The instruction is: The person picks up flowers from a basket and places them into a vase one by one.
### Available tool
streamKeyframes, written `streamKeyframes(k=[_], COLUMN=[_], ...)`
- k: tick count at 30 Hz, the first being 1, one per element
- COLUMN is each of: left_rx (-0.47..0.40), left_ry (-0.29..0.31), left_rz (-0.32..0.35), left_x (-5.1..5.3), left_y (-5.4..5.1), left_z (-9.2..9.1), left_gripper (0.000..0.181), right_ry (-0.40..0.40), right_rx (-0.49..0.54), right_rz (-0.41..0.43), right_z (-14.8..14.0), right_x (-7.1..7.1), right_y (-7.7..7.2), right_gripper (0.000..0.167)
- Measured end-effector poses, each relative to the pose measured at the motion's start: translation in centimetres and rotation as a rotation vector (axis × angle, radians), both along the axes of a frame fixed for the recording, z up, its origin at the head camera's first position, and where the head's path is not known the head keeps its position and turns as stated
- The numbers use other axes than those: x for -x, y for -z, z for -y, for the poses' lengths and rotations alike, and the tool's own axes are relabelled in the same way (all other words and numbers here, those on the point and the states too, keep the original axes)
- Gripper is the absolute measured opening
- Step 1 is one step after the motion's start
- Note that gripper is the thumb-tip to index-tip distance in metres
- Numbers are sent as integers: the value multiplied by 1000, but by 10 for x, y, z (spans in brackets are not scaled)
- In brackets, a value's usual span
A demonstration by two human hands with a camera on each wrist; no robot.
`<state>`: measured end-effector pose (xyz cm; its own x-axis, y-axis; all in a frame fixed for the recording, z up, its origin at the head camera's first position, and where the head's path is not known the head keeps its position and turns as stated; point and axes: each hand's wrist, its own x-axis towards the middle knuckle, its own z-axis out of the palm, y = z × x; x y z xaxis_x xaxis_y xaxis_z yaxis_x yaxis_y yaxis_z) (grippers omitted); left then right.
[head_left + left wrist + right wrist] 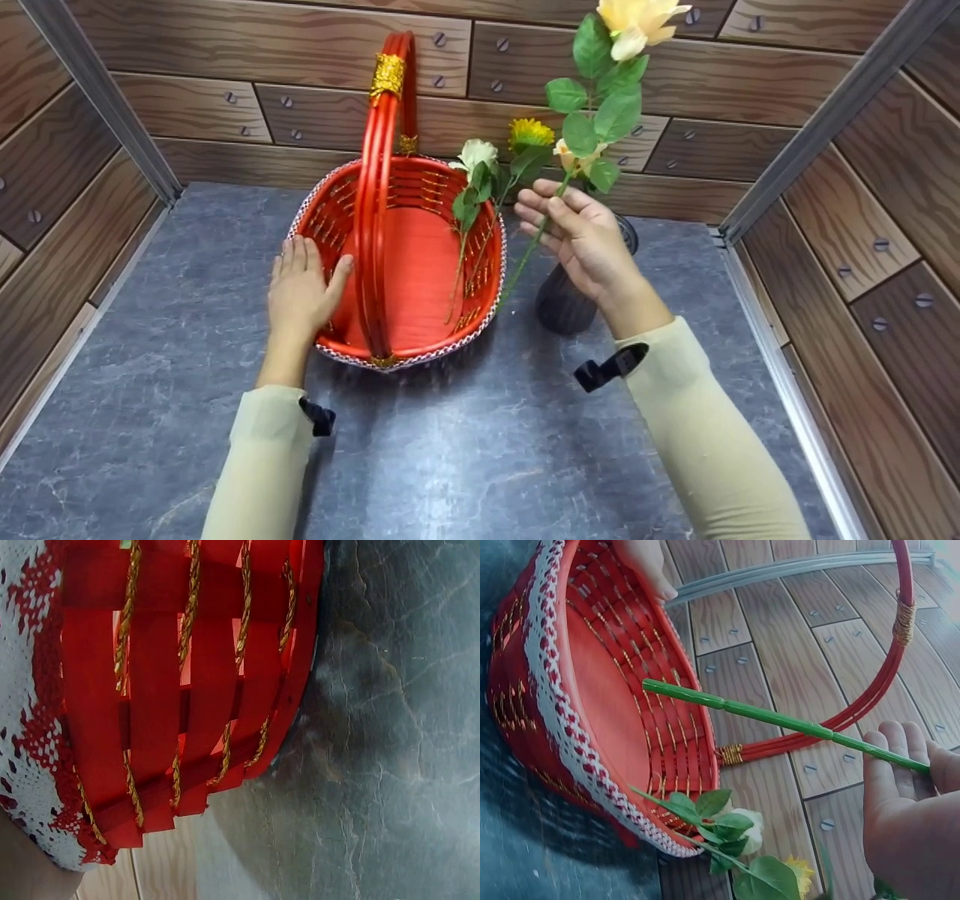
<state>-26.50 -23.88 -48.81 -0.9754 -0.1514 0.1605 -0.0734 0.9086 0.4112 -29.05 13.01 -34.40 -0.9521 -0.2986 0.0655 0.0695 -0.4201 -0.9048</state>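
In the head view my left hand [304, 285] rests on the left rim of a red woven basket [420, 277], fingers stretched forward and thumb inward. The left wrist view shows the basket's outer wall [157, 682] with gold braid and white lace. My right hand [589, 236] pinches the green stem [529, 259] of an artificial pale-yellow flower [637, 22] between thumb and fingers. In the right wrist view, the stem's lower end [656, 686] appears across the basket opening. Inside the basket lean a white flower [476, 157] and a yellow flower [531, 133].
A dark vase [566, 300] stands right of the basket, partly behind my right hand, with a peach flower [576, 159] above it. The basket's tall red handle [373, 217] arches over the opening. Wood-patterned walls [300, 45] enclose the grey marbled tabletop [420, 465].
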Motion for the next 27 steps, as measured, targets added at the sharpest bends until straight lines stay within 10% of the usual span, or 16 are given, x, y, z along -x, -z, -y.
streamKeyframes(k=[27], left_rx=[16], left_ry=[8], left_rz=[12], left_x=[-1], left_y=[-2], left_z=[-1], left_gripper=[94], right_ry=[84], right_rx=[71], right_rz=[-27], right_z=[-57], right_x=[7], right_y=[-14], right_gripper=[25])
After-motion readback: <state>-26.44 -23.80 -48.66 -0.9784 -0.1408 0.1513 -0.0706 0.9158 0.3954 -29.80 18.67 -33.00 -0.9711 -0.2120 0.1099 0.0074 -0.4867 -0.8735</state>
